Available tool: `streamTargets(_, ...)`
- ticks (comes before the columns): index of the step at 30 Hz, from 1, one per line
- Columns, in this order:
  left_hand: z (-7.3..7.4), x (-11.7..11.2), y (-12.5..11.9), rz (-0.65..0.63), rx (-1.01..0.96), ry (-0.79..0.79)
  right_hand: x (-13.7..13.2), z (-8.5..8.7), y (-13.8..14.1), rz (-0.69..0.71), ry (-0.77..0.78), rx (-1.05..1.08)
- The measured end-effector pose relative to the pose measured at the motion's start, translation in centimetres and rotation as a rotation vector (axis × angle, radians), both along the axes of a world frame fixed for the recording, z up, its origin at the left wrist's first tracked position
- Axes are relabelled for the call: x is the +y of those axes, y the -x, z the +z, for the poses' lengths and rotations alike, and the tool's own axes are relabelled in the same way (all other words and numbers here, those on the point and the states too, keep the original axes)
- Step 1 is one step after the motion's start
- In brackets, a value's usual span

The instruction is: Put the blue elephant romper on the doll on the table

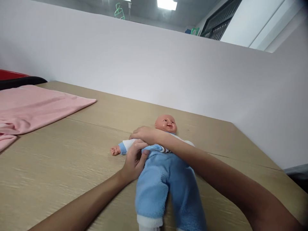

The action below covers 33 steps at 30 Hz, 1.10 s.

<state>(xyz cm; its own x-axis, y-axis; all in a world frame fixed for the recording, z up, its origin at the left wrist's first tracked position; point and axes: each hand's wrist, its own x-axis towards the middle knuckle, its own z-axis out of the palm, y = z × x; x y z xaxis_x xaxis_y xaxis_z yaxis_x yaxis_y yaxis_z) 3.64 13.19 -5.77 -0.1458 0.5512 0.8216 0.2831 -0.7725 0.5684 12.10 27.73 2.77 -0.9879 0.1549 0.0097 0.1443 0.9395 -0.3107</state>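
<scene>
A baby doll (pixel 166 123) lies on its back on the table, head away from me. Its white top (pixel 126 144) has blue cuffs, and its fuzzy trousers (pixel 154 183) are light blue. My left hand (pixel 136 158) is closed on the doll's top at the side of the waist, thumb near the bunched blue hem. Across the doll's chest reaches my right hand (pixel 145 134), its curled fingers on the top at the shoulder and upper sleeve. The fingertips of that hand are hidden. The doll's bare hand (pixel 115 150) sticks out to the left.
A pink cloth (pixel 43 106) is spread on the wooden table (pixel 72 166) at the left. Behind it are a red and black object (pixel 21 78) at the edge of view. A white partition (pixel 134 67) borders the table's far side. Something dark shows at the right edge.
</scene>
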Motion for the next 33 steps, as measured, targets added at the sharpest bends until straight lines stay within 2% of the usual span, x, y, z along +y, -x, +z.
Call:
streamTargets(3, 0.1, -0.1, 0.1, -0.030, 0.058, -0.031, -0.4, 0.0, -1.2, -0.067, 0.026, 0.087)
streamTargets(5, 0.1, -0.3, 0.3, -0.033, 0.093, -0.051, -0.2, 0.2, -2.8, -0.156, 0.121, 0.290)
streamTargets(7, 0.0, -0.5, 0.5, 0.001, 0.142, -0.068, 0.0, 0.5, -4.4, -0.202, 0.238, 0.487)
streamTargets(9, -0.3, -0.6, 0.6, 0.088, 0.180, -0.085, 0.1, 0.6, -6.0, -0.182, 0.303, 0.599)
streamTargets(12, -0.8, -0.5, 0.7, 0.252, 0.104, -0.158, -0.3, 0.9, -7.6, -0.140, 0.303, 0.639)
streamTargets(14, -0.8, -0.2, 0.5, 0.264, -0.001, -0.203, -0.9, 1.1, -8.1, -0.147, 0.257, 0.615)
streamTargets(15, -0.6, -0.1, 0.4, 0.221, -0.049, -0.204, -1.2, 1.2, -8.2, -0.152, 0.221, 0.596)
streamTargets(17, 0.0, 0.2, 0.4, 0.092, -0.148, -0.133, -1.9, 1.3, -8.2, -0.163, 0.140, 0.550)
streamTargets(20, 1.1, 0.6, 0.9, -0.041, -0.273, 0.144, -3.2, 1.6, -8.4, -0.203, 0.080, 0.486)
streamTargets(23, 1.6, 1.2, 1.8, -0.110, -0.304, 0.382, -5.4, 2.1, -9.2, -0.395, 0.156, 0.501)
streamTargets(25, 1.5, 1.6, 2.3, -0.100, -0.318, 0.418, -7.1, 2.4, -10.0, -0.547, 0.244, 0.470)
streamTargets(27, 1.2, 2.0, 2.6, -0.084, -0.363, 0.438, -8.5, 2.3, -10.7, -0.616, 0.285, 0.391)
streamTargets(29, 1.0, 2.5, 2.8, -0.115, -0.438, 0.513, -9.1, 1.6, -11.1, -0.637, 0.302, 0.390)
streamTargets(33, 0.6, 3.6, 2.8, -0.166, -0.532, 0.668, -7.6, -1.4, -10.4, -0.689, 0.484, 0.633)
